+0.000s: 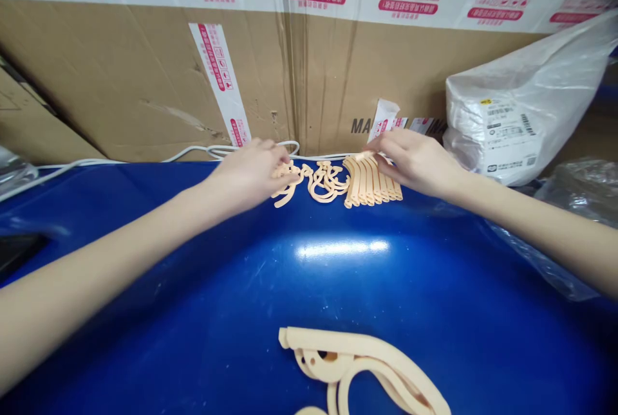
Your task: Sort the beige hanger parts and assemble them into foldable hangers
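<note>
At the far side of the blue table, my left hand [253, 174] has its thumb and fingers closed around one of the small curved cream plastic pieces [286, 197]; the fingers partly cover it. My right hand [410, 156] pinches the upper end of a cream hanger arm at the top of a neat row of hanger arms [369, 182]. Between the hands lies a loose group of cream hanger hooks [326, 184]. Close to me, a folded cream hanger [347, 344] with arms and a hook lies on the table, cut off by the lower edge.
A large taped cardboard box [159, 74] stands behind the blue table [217, 312]. White cable [188, 154] runs along its base. On the right are a white plastic bag with a label [512, 119] and clear plastic wrap [579, 193]. A dark object [19, 251] sits at left.
</note>
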### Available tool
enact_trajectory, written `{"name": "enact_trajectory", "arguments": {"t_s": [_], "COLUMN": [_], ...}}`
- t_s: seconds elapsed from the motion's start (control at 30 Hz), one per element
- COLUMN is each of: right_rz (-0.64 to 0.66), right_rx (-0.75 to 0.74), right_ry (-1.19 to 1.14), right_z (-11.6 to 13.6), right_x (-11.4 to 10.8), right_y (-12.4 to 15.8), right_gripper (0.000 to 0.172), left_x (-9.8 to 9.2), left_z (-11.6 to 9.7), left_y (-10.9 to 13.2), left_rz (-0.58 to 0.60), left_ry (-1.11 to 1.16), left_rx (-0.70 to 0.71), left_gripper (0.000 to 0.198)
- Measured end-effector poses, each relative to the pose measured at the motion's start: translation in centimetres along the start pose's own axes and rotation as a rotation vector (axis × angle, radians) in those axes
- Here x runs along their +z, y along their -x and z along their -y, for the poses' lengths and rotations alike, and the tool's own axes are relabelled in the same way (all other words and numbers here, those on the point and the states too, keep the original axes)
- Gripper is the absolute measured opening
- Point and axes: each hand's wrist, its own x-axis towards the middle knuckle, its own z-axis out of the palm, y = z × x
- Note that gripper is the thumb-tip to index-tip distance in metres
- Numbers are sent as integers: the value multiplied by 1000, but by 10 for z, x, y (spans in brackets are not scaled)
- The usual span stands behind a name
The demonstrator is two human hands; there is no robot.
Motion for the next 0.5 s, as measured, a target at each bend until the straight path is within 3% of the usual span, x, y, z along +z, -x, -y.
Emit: {"name": "enact_trajectory", "arguments": {"t_s": [0.13,0.27,0.5], "right_rz": [-16,-25,110], "right_rx": [-144,-136,-88], "right_ry": [35,78,175], "right_z": [4,5,9], "right_x": [2,6,10], "right_y": [9,15,20], "right_gripper": [28,28,28], "left_x": [7,11,0], "left_z": [-26,-38,-51], "left_y": [3,1,0], "left_rz": [61,90,145], "left_ry": [-232,-274,-255], "left_rx": [135,132,141], "left_gripper": [32,23,30]}}
